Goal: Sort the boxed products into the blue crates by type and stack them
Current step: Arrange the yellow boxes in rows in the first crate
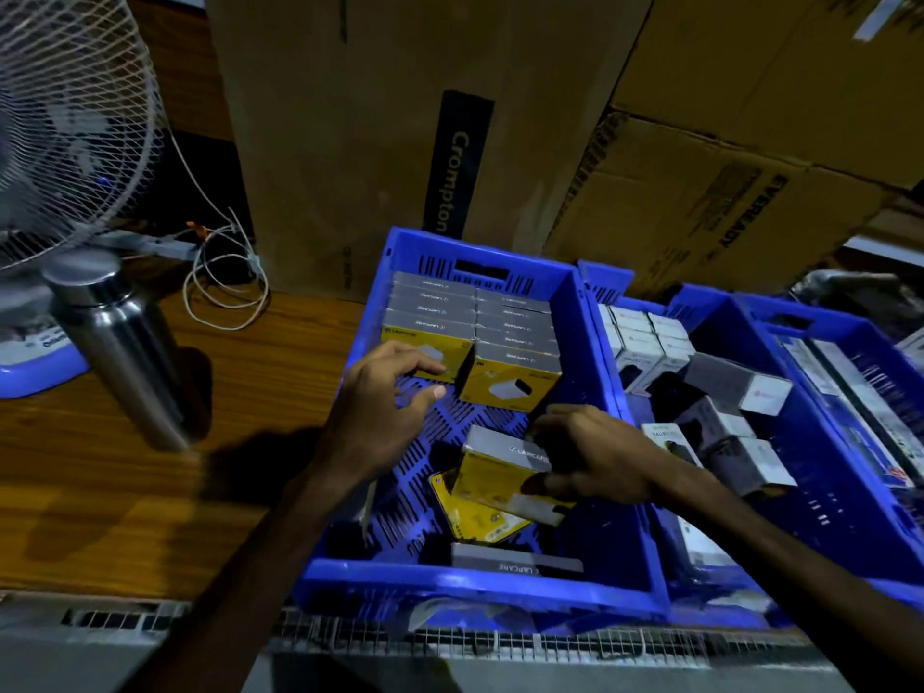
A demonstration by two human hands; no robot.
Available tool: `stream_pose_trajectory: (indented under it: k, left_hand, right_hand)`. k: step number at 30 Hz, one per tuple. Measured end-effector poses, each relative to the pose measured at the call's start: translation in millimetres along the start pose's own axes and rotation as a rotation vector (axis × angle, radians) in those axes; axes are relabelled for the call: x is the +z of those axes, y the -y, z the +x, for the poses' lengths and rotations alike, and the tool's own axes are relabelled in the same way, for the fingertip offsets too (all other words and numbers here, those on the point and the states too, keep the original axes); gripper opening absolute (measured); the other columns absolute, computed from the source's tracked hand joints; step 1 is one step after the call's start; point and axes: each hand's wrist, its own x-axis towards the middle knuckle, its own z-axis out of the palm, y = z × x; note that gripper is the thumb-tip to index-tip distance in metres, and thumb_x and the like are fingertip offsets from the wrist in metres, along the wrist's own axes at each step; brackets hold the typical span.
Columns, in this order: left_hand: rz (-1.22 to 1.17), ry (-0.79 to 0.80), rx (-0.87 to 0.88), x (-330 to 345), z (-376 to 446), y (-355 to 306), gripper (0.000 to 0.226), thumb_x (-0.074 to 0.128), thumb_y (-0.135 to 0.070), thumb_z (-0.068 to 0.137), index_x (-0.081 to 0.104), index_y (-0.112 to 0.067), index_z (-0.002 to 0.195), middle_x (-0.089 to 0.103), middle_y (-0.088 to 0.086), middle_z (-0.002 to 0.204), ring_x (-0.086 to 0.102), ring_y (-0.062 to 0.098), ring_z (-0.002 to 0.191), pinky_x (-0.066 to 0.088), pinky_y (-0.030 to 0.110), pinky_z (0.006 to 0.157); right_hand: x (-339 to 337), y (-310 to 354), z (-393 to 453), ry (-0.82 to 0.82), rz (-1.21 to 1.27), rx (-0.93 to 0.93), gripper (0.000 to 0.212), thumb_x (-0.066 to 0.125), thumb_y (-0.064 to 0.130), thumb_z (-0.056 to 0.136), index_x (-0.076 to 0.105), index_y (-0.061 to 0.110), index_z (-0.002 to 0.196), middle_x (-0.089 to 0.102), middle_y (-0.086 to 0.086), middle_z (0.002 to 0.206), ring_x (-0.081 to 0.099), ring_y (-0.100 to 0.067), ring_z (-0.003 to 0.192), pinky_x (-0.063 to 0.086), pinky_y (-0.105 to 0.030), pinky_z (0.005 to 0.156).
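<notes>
Right hand [595, 455] grip holds yellow box [500, 472] over blue crate [590, 332]; left hand [385, 402] grip wide, empty.

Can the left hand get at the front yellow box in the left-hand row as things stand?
Probably yes. The left hand hovers open right beside that yellow box, with only bare crate floor below; the right hand holds another box nearer the camera, clear of it.

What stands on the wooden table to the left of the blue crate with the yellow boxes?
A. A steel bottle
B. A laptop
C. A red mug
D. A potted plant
A: a shiny steel bottle stands on the wooden table, left of the blue crate.
</notes>
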Motion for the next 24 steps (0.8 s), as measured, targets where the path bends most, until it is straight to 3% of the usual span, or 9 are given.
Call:
stream_pose_trajectory:
  k: [3, 7, 9, 11, 14, 17, 20, 24]
  left_hand:
    - [-0.013, 0.020, -0.013, 0.2, -2.1, -2.4, 0.017, 0.075, -0.023, 0.083, 0.077, -0.023, 0.100, 0.068, -0.010, 0.106, 0.065, 0.005, 0.102, 0.053, 0.027, 0.083]
    - [-0.102, 0.003, -0.134, 2.3, -11.5, -12.1, 0.024, 0.077, -0.029, 0.080, 0.077, -0.027, 0.103, 0.073, -0.014, 0.104, 0.068, 0.004, 0.095, 0.060, 0.036, 0.079]
    - [-0.169, 0.022, -0.241, 8.0, -19.7, -23.7, 0.037, 0.078, -0.036, 0.078, 0.074, -0.029, 0.114, 0.074, -0.014, 0.107, 0.070, 0.006, 0.092, 0.062, 0.037, 0.079]
    - [-0.245, 0.089, -0.292, 17.3, -30.7, -35.2, 0.055, 0.080, -0.033, 0.080, 0.063, -0.032, 0.132, 0.072, -0.010, 0.119, 0.071, 0.004, 0.098, 0.061, 0.028, 0.080]
    - [-0.302, 0.185, -0.271, 24.9, -49.8, -49.0, 0.081, 0.078, -0.013, 0.083, 0.041, -0.044, 0.148, 0.060, -0.014, 0.140, 0.062, -0.003, 0.118, 0.056, 0.023, 0.092]
    - [-0.016, 0.190, -0.133, 21.9, -59.3, -58.6, 0.088, 0.064, -0.037, 0.077, 0.024, -0.046, 0.155, 0.040, -0.017, 0.155, 0.043, 0.006, 0.140, 0.042, 0.032, 0.112]
    - [0.178, 0.090, -0.112, 17.8, -50.6, -70.7, 0.083, 0.038, -0.050, 0.075, 0.033, -0.030, 0.156, 0.046, -0.003, 0.151, 0.050, 0.019, 0.134, 0.043, 0.038, 0.108]
    - [0.311, 0.026, -0.003, 12.1, -31.6, -60.9, 0.063, 0.064, -0.022, 0.078, 0.051, -0.021, 0.139, 0.065, 0.004, 0.127, 0.066, 0.033, 0.111, 0.056, 0.046, 0.083]
  right_hand:
    - [7.7, 5.0, -1.5, -0.234, 0.112, 0.059, 0.049, 0.065, 0.059, 0.077, 0.064, 0.024, 0.110, 0.056, 0.008, 0.109, 0.061, -0.016, 0.095, 0.055, -0.044, 0.075]
    - [20.3, 40.1, -0.8, -0.695, 0.287, 0.256, 0.043, 0.065, 0.059, 0.072, 0.061, 0.025, 0.099, 0.048, 0.014, 0.093, 0.049, -0.007, 0.081, 0.041, -0.028, 0.067]
    - [23.6, 69.2, 3.5, -0.868, 0.409, 0.387, 0.041, 0.068, 0.059, 0.072, 0.060, 0.027, 0.096, 0.052, 0.013, 0.091, 0.052, -0.008, 0.080, 0.043, -0.031, 0.067]
    - [24.1, 96.1, 10.2, -0.964, 0.556, 0.500, 0.038, 0.076, 0.054, 0.075, 0.058, 0.029, 0.097, 0.056, 0.013, 0.092, 0.056, -0.008, 0.082, 0.050, -0.037, 0.071]
    - [23.4, 122.1, 20.6, -0.995, 0.759, 0.589, 0.036, 0.080, 0.049, 0.074, 0.056, 0.032, 0.095, 0.060, 0.014, 0.091, 0.059, -0.004, 0.082, 0.053, -0.039, 0.075]
    - [24.1, 133.0, 30.3, -0.988, 0.885, 0.623, 0.039, 0.081, 0.049, 0.072, 0.053, 0.031, 0.091, 0.063, 0.011, 0.089, 0.062, -0.007, 0.081, 0.053, -0.038, 0.077]
    - [19.9, 140.2, 37.5, -0.928, 0.919, 0.644, 0.044, 0.079, 0.054, 0.071, 0.047, 0.029, 0.089, 0.064, 0.010, 0.087, 0.063, -0.012, 0.082, 0.052, -0.036, 0.075]
    - [13.7, 136.7, 46.5, -0.827, 1.049, 0.584, 0.045, 0.082, 0.049, 0.071, 0.047, 0.027, 0.090, 0.065, 0.008, 0.088, 0.065, -0.015, 0.084, 0.055, -0.041, 0.074]
